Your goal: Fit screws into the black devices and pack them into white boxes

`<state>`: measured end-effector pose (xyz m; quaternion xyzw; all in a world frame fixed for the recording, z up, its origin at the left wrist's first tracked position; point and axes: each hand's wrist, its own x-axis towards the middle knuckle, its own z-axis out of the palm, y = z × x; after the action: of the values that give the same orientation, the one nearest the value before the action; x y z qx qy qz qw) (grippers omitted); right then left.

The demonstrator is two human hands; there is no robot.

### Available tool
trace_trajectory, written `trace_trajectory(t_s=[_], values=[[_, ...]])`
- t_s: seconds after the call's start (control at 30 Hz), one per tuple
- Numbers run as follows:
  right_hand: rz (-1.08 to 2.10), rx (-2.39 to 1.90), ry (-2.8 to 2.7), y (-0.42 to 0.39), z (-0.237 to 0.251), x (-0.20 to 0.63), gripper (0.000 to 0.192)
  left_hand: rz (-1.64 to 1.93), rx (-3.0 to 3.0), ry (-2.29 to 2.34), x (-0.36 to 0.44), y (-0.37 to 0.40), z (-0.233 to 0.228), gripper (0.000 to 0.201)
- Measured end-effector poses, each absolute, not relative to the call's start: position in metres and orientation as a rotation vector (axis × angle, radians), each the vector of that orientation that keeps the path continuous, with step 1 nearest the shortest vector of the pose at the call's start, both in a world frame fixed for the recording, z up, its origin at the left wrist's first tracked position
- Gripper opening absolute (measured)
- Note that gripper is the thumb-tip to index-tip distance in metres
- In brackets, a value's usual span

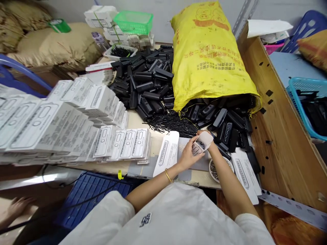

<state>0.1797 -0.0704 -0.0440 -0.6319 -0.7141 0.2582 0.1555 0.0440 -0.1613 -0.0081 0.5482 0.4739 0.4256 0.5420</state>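
Note:
A small white printed carton point(198, 148) is held over the front of the table, its end flap standing up and something black inside. My left hand point(188, 158) wraps around its near left side. My right hand point(201, 132) is at its far side, mostly hidden by the flap, with the fingers against the carton. Under my right forearm stands a white bowl point(209, 167) of small metal screws. A flat white carton point(166, 153) lies left of my hands, and more flat cartons point(245, 173) lie to the right. Loose thin black sticks point(176, 124) are heaped just beyond.
Stacked white boxes point(51, 126) fill the left. A yellow sack point(212, 61) spills black plastic cases point(150, 76) across the back. A wooden board point(286, 122) walls off the right side. A green basket point(134, 22) sits on boxes behind. Another person's hand point(17, 209) shows lower left.

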Motion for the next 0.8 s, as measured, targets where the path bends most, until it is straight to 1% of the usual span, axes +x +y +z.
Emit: trace_trajectory(t_s=[0.07, 0.2, 0.27, 0.33, 0.37, 0.43, 0.53, 0.6, 0.67, 0.73, 0.8], values=[[0.750, -1.811, -1.991, -0.067, -0.039, 0.183, 0.019, 1.018, 1.277, 1.132, 0.044, -0.156, -0.008, 0.071], [0.729, -1.830, -1.817, -0.072, -0.018, 0.202, 0.006, 1.021, 1.264, 1.182, 0.041, -0.151, -0.008, 0.073], [0.713, -1.784, -1.654, -0.085, 0.001, 0.218, 0.011, 0.984, 1.320, 1.173, 0.039, -0.152, -0.009, 0.072], [0.722, -1.641, -1.467, -0.103, 0.027, 0.234, 0.016, 0.947, 1.371, 1.156, 0.039, -0.155, -0.010, 0.070], [0.753, -1.558, -1.456, -0.114, 0.041, 0.240, 0.017, 0.938, 1.387, 1.148, 0.039, -0.156, -0.011, 0.071], [0.742, -1.469, -1.568, -0.134, 0.069, 0.245, 0.015, 0.926, 1.411, 1.137, 0.039, -0.157, -0.011, 0.072], [0.555, -1.437, -1.899, -0.150, 0.093, 0.230, 0.016, 0.934, 1.451, 1.117, 0.041, -0.158, -0.010, 0.073], [0.444, -1.425, -2.064, -0.151, 0.093, 0.210, 0.020, 0.959, 1.469, 1.086, 0.041, -0.159, -0.010, 0.076], [0.377, -1.416, -2.076, -0.148, 0.082, 0.193, 0.020, 0.987, 1.479, 1.051, 0.040, -0.160, -0.012, 0.081], [0.350, -1.433, -1.935, -0.146, 0.066, 0.182, 0.021, 1.009, 1.486, 1.042, 0.039, -0.162, -0.015, 0.084], [0.449, -1.470, -1.711, -0.148, 0.049, 0.179, 0.028, 1.031, 1.517, 1.050, 0.038, -0.162, -0.020, 0.080]])
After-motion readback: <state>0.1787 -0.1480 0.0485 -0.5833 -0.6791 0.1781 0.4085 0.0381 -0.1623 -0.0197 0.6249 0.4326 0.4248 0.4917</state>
